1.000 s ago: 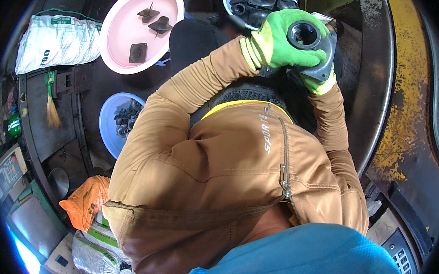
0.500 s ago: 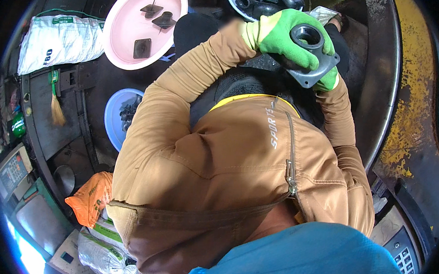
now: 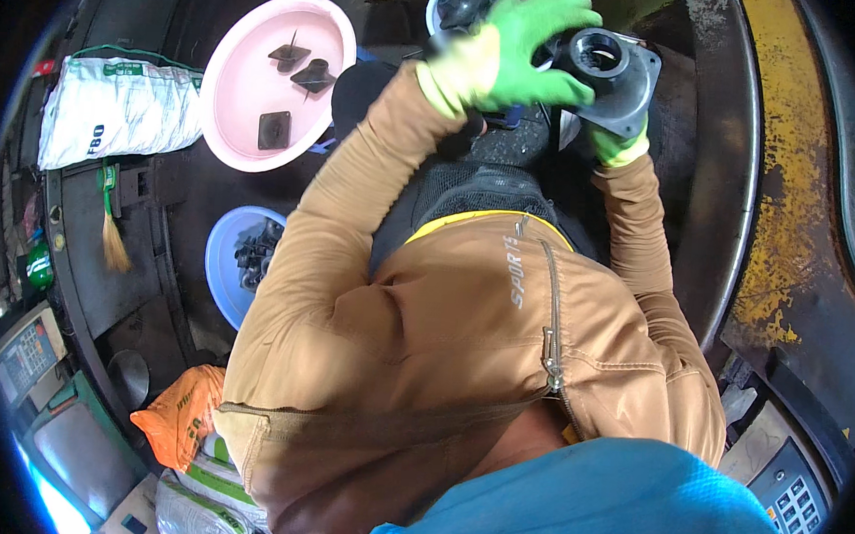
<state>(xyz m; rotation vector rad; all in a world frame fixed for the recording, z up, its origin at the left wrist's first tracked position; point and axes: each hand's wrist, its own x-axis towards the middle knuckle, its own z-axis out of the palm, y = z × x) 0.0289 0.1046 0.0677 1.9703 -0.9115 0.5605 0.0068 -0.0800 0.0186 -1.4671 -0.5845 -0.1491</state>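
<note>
A black moulded part point(image 3: 640, 92), rubber or plastic, has a square flange with corner holes and a round hollow collar. My right hand point(image 3: 620, 145), in a green glove, grips it from below; the part hides most of those fingers. Left of the part, my green-gloved left hand point(image 3: 520, 64) has its fingers spread, with nothing visibly held. One of its fingertips comes close to the flange; I cannot tell whether they touch. Behind my left hand stands a light-blue basin point(image 3: 434, 14) full of black parts.
At the left, a pink basin point(image 3: 227, 73) holds three black square-flanged pieces. Below it, a blue basin point(image 3: 222, 276) contains small dark pieces. A white sack point(image 3: 117, 106), a small brush point(image 3: 113, 241) and an orange bag point(image 3: 183, 414) lie further left. A yellow, rusty machine panel point(image 3: 790, 170) stands at the right.
My left hand has let go of the black part's collar, moved left and spread its fingers. My right hand still holds the part, now slightly further right.
</note>
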